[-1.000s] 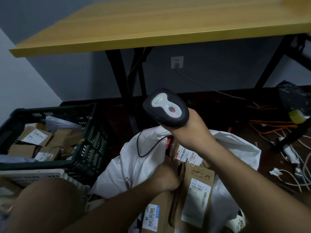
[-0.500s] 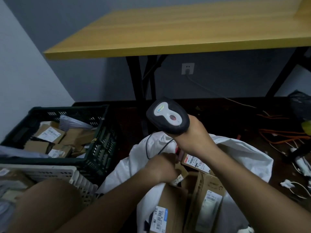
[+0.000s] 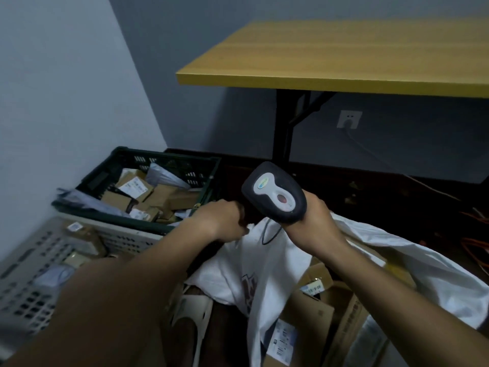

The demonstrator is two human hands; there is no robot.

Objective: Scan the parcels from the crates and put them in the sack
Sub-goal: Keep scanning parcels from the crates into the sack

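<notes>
Gripping the black scanner (image 3: 275, 193) by its handle, my right hand (image 3: 316, 221) hangs above the white sack (image 3: 267, 263), the scanner's grey face turned up toward me and its thin cord looping down onto the cloth. My left hand (image 3: 221, 221) is just beside it to the left, over the sack's near-left rim; its fingers are curled and hidden behind the knuckles, and I cannot tell whether they grip the cloth or hold nothing. The two hands are close but apart.

The sack lies open, its mouth spread wide to the right, with brown cardboard parcels (image 3: 309, 321) bearing white labels already inside, packed up against my right forearm. Left of my left hand stands the dark green crate (image 3: 164, 157), heaped with more boxes and grey mailers that reach its near rim. The grey crate (image 3: 34, 276) sits nearer me, touching the green one's near wall, also with parcels in it.

Beyond the hands is a strip of dark floor under the yellow table (image 3: 344, 56), whose black leg (image 3: 283, 125) comes down just behind the scanner. Orange cables (image 3: 473, 245) lie at the far right.
</notes>
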